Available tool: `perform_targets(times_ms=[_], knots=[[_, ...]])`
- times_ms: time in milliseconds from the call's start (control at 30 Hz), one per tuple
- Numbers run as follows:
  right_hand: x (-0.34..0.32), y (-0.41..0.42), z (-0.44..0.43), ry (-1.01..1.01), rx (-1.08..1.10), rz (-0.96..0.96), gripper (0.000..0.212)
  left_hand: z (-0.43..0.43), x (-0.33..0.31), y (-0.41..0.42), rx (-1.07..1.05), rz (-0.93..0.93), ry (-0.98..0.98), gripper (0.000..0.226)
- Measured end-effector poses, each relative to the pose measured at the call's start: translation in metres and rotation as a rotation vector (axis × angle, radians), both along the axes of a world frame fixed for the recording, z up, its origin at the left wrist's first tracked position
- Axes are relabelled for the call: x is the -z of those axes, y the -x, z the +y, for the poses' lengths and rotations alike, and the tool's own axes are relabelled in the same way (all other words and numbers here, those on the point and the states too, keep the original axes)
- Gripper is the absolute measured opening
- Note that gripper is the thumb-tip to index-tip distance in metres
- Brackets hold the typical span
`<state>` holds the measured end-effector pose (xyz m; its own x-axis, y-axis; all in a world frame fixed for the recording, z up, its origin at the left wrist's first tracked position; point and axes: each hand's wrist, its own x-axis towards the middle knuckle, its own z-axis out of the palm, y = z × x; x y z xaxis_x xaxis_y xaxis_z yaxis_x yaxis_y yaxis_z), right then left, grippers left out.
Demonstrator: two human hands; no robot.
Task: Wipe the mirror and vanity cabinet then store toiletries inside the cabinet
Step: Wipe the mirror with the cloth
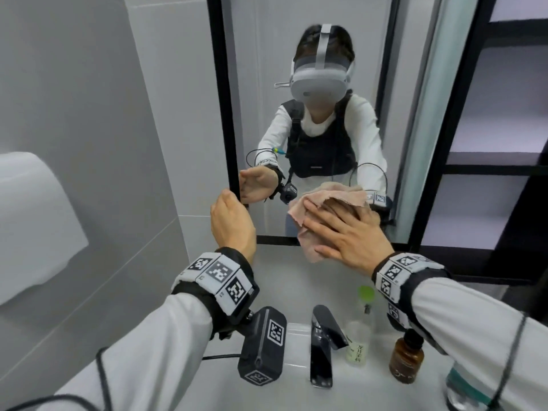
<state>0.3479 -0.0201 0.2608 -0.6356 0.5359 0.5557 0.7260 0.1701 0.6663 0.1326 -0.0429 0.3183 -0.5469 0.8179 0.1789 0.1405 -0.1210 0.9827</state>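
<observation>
1. The left grip [234, 223] clasps the mirror [255, 84] by the left edge of its black frame, near the mirror's lower corner, fingers curled behind the edge
2. The right grip [353, 241] is released, fingers straight and spread, pressing a pink cloth [310, 247] flat on the mirror's lower glass; the cloth's bottom corner hangs past the mirror's lower frame
3. Below the mirror, a black faucet [321, 345] stands on the white bench [225, 390]
4. Below the mirror's right half, a clear bottle [360, 336] with a green cap and a brown bottle [406, 360] stand upright
5. Right of the mirror are open cabinet shelves [498, 143]
</observation>
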Motion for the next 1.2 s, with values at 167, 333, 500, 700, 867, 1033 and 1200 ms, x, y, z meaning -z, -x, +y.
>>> perform_targets(times_ms=[167, 333, 500, 700, 867, 1033, 1200], knots=[[-0.009, 0.076, 0.014, -0.057, -0.046, -0.098, 0.052, 0.006, -0.002, 0.007, 0.012, -0.004, -0.008, 0.043], [-0.012, 0.114, 0.025, -0.070, -0.136, -0.114, 0.068, 0.008, 0.004, 0.006, 0.034, 0.032, -0.063, 0.043], [-0.016, 0.105, 0.028, -0.041, -0.173, -0.199, 0.075, 0.006, 0.010, -0.002, 0.060, 0.016, -0.091, 0.046], [-0.013, 0.056, 0.014, 0.066, -0.032, -0.364, 0.065, 0.003, 0.013, -0.023, 0.038, 0.032, -0.086, 0.049], [-0.013, -0.011, -0.001, 0.074, 0.050, -0.378, 0.063, 0.004, 0.021, -0.034, 0.026, 0.048, -0.057, 0.051], [-0.005, -0.057, -0.015, -0.019, 0.003, -0.346, 0.063, 0.004, 0.028, -0.044, 0.004, 0.066, -0.004, 0.052], [0.001, -0.091, -0.031, -0.012, -0.028, -0.216, 0.069, 0.001, 0.030, -0.052, -0.024, 0.092, 0.049, 0.052]])
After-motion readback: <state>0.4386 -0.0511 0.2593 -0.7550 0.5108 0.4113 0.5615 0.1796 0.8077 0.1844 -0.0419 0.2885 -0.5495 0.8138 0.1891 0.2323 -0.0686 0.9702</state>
